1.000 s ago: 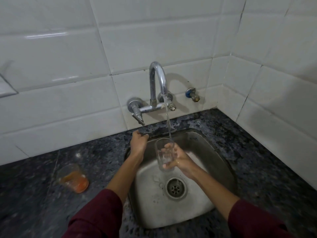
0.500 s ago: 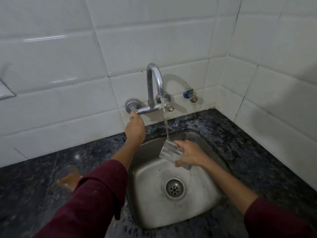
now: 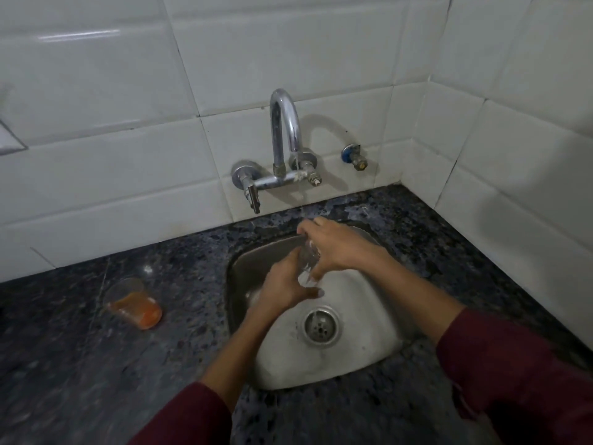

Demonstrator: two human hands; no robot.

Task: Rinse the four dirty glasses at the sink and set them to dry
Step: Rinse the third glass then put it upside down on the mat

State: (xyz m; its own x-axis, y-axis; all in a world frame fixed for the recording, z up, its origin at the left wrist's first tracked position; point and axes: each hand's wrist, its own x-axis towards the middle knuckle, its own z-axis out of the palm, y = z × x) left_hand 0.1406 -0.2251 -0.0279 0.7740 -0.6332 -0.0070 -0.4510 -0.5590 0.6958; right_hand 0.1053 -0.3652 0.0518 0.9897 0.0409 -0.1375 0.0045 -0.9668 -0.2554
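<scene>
Clear glass (image 3: 308, 263) clasped between both hands over sink (image 3: 359, 319).

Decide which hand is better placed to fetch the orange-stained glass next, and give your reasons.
Probably the left hand. The stained glass stands on the counter left of the sink, on that hand's side. The right hand would have to cross over, and it grips the clear glass.

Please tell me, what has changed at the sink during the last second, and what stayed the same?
The left hand left the tap handle, came down and joined the right hand on the clear glass over the sink. Water keeps running; the orange-stained glass has not moved.
</scene>
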